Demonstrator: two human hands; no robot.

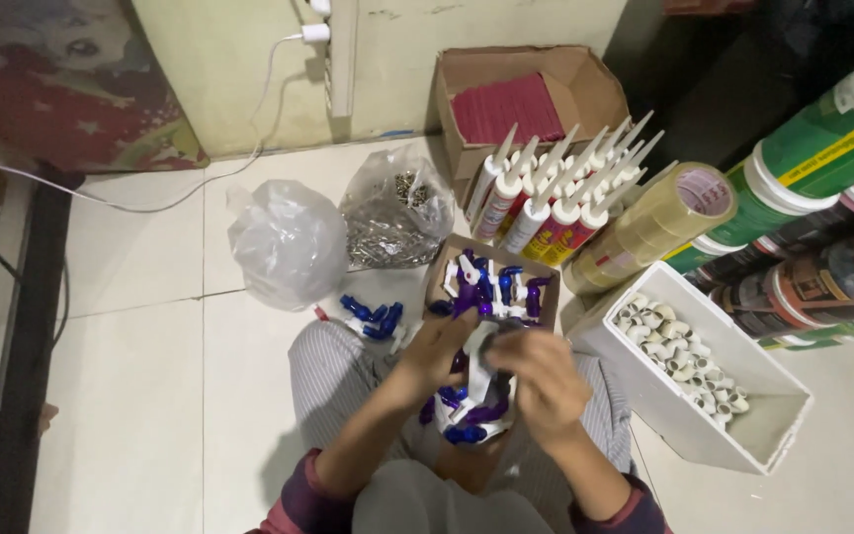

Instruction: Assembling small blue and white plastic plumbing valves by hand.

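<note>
Both hands closed on a bundle of white/purple plastic fittings [476, 405]: left hand [437, 351] & right hand [544, 381] gripping it, just below the cardboard box [447, 265] w/ more.

The small taps [486, 287] in the brown cardboard box [447, 259] are purple, blue and white, and so are the pieces held between the left hand [437, 348] and right hand [546, 381]. The trousers [328, 371] carry fine grey-and-white stripes; the sleeves [298, 499] are maroon. The sealant tubes [546, 203] are white with red and yellow labels. The tray [684, 415] and its pipe elbows [679, 351] are white. The tape rolls [649, 222] are clear yellowish. The floor [140, 396] is cream tile.
</note>
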